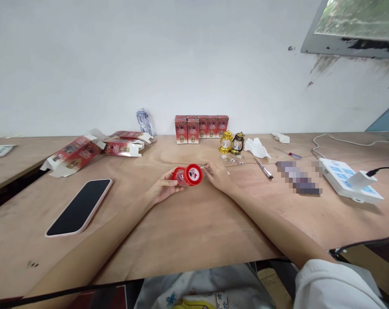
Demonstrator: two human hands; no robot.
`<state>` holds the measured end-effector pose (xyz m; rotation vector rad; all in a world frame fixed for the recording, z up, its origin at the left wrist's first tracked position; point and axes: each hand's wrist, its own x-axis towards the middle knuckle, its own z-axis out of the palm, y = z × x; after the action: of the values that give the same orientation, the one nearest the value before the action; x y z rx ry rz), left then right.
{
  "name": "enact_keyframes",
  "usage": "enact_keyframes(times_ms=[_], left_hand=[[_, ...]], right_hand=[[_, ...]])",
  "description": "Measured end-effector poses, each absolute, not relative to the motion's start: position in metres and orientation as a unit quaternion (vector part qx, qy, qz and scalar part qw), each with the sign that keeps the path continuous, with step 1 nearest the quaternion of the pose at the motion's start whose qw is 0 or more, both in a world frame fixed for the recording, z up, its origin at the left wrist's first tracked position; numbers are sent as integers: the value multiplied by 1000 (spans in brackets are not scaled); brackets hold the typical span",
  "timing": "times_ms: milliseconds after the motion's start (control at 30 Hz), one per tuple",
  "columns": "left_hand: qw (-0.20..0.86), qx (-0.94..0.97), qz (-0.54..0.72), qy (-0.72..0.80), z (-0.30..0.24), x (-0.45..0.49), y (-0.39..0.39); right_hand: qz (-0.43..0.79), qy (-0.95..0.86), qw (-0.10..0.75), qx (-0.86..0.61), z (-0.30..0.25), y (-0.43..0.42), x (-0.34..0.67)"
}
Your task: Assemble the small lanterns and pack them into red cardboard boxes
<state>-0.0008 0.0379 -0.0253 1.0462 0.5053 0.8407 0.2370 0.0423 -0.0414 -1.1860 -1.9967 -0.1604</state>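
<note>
A small red lantern with a clear body lies sideways in my left hand, fingers wrapped round it. Its round red end faces me and shows a white disc with small red and dark shapes. Just to the right of that end is my right hand, its fingers bent together; whatever they hold is too small to make out. Behind my right hand, small metallic and white bits lie scattered. Beyond them a gold lantern and a dark bronze lantern stand upright.
Several red boxes stand by the wall, near a plastic bottle. Opened cartons and a phone lie left. Rightward are crumpled tissue, a metal-handled tool, a screwdriver, a blurred object and a power strip.
</note>
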Motion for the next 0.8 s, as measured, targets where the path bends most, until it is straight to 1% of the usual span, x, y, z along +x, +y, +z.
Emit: enact_keyframes(times_ms=[67,133,267,333,400,533,600,667,800], left_hand=[[756,478,384,231,-25,-1,38],[759,474,383,230,-25,0,37],[765,464,384,230,-24,0,37],[764,468,381,227,-24,0,37],[764,474,378,222,-24,0,38],[763,477,377,220,-25,1,37],[761,479,379,221,-25,1,36],[759,482,378,220,-24,1,36],[758,483,377,225,-24,1,35]], right_hand=[[-27,-753,480,-448,-40,35,231],[4,-723,542,-428,-34,27,224],[11,-659,644,-387,-6,8,214],[-6,-644,673,-365,7,-2,211],[-25,-668,659,-345,14,-9,209],[-59,-776,567,-271,14,-14,207],[-88,-793,547,-255,12,-13,207],[-114,-790,545,-258,10,-11,208],[-131,-770,570,-254,9,-9,207]])
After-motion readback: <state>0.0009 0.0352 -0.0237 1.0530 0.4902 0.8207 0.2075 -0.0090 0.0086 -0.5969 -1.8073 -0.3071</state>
